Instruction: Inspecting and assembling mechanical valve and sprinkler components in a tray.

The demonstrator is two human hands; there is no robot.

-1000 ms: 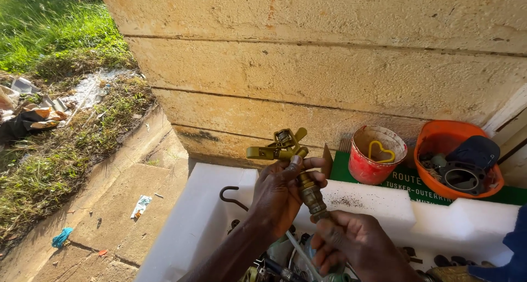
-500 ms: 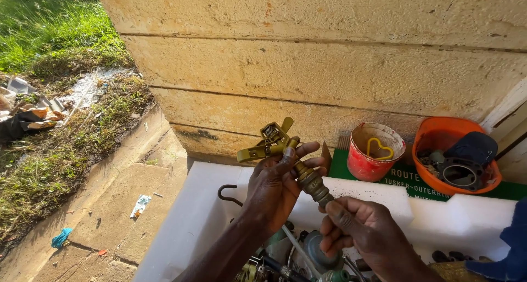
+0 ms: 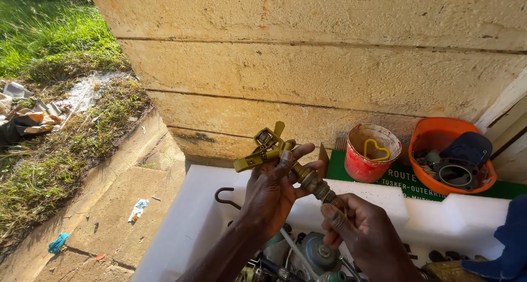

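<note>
I hold a brass sprinkler head point(image 3: 269, 147) up in front of a stone wall. My left hand point(image 3: 272, 191) wraps around its upper body, with the yellowish arm and spring sticking out to the upper left. My right hand point(image 3: 365, 235) grips the threaded fitting point(image 3: 318, 187) at its lower end. Both hands are above a white plastic tub point(image 3: 203, 216) that holds metal parts and hoses.
A red bucket point(image 3: 372, 153) with a yellow heart-shaped piece and an orange bowl point(image 3: 451, 154) of dark parts stand on a green board at the wall. A black hook point(image 3: 225, 197) lies in the tub. Grass, litter and a concrete step lie to the left.
Both hands have lifted and tilted the sprinkler head slightly. My right hand slid down along the fitting, and the view shifted a little.
</note>
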